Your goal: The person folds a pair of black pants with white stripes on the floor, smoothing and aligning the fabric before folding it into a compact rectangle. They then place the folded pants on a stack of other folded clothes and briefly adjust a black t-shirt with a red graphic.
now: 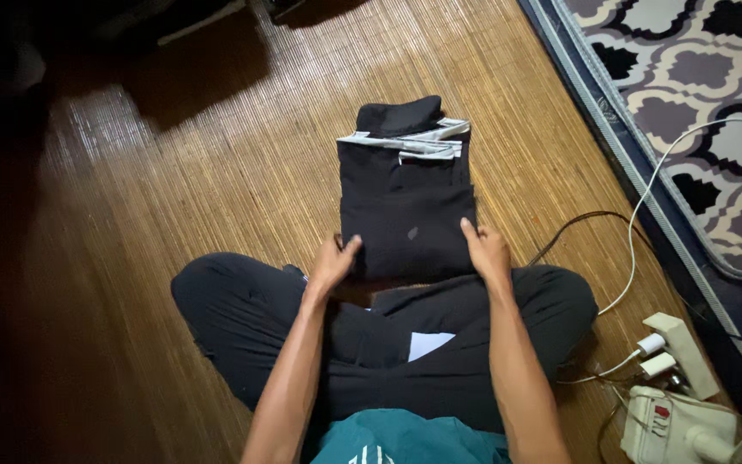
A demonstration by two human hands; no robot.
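Home interior, floor level. Woven bamboo mat as flooring; patterned mattress far right; power strip with plugged chargers and white cable near right.

Folded garment: black matt cloth, white woven trim at top. Floor mat: woven reed or bamboo slats, ribbed, slight sheen. Rug: patterned soft cloth. Power strip: white smooth plastic. Cable: white, smooth. Trousers: black matt cloth.

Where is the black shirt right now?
In the head view, the folded black shirt lies mid-frame on the woven mat, its near corners under the left hand and right hand.
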